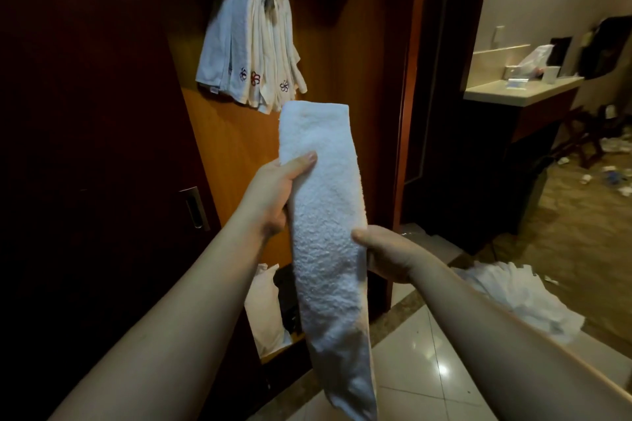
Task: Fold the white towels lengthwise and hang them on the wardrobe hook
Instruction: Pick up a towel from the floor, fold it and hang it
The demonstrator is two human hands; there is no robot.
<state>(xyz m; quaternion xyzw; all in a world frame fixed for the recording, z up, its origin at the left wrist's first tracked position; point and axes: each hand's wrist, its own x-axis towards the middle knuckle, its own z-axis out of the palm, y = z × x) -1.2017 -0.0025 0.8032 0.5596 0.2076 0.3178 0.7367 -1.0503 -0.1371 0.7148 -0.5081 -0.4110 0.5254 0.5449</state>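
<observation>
A white towel (325, 215), folded into a long narrow strip, stretches from below the hook down toward me. My left hand (273, 191) grips its left edge near the upper part, thumb on top. My right hand (386, 253) holds its right edge lower down, thumb pressed on the cloth. Several folded white towels (253, 44) with small embroidered flowers hang over the metal hook (270, 5) on the wardrobe's wooden back panel, just above the top end of the held towel.
A dark wardrobe door with a recessed handle (196, 208) stands at the left. A pile of white towels (513, 297) lies on the floor at the right. White bags (265, 311) sit in the wardrobe bottom. A counter (519, 89) and littered carpet lie beyond.
</observation>
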